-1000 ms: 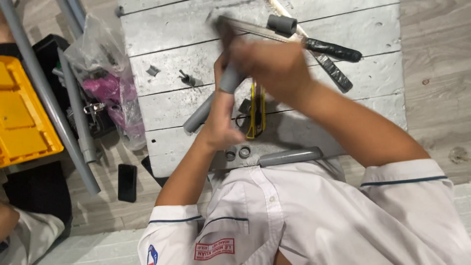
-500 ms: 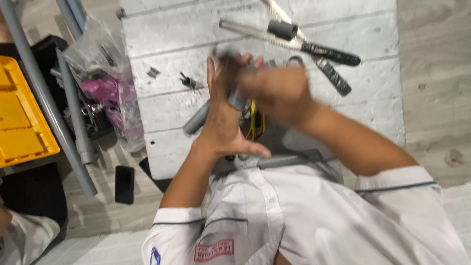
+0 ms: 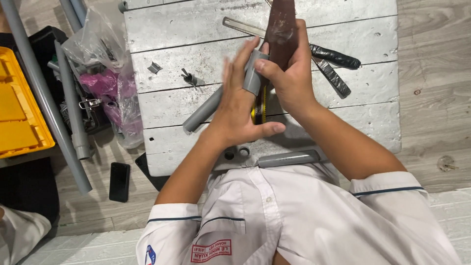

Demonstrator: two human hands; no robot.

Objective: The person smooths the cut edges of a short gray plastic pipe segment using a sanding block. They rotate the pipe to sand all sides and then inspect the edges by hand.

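1. The grey plank worktop (image 3: 343,29) fills the middle of the view, worn and scratched, with the person in a white shirt leaning over its near edge.
2. Long grey pipes (image 3: 44,98) lie on the floor to the left, beside a yellow tray (image 3: 19,113) and a clear plastic bag (image 3: 105,73) of fittings; a dark phone (image 3: 119,181) rests on the floor below.
3. A grey pipe (image 3: 203,110) lies slanted across the worktop, its upper end running under the left hand (image 3: 240,118), which is spread flat with its fingers released, backing the piece being worked.
4. The right hand (image 3: 292,81) has its fingers clenched around a dark brown strip (image 3: 282,29), apparently abrasive or a file, pressed against a short grey pipe piece (image 3: 254,73) held up between both hands, above the worktop.
5. A yellow-and-black tape measure (image 3: 258,110) shows just beneath the hands; a hacksaw with a black handle (image 3: 333,56) lies behind them.
6. It looks like the smoothing step on the pipe piece's cut end; the next stroke calls for steady backing from the left palm.
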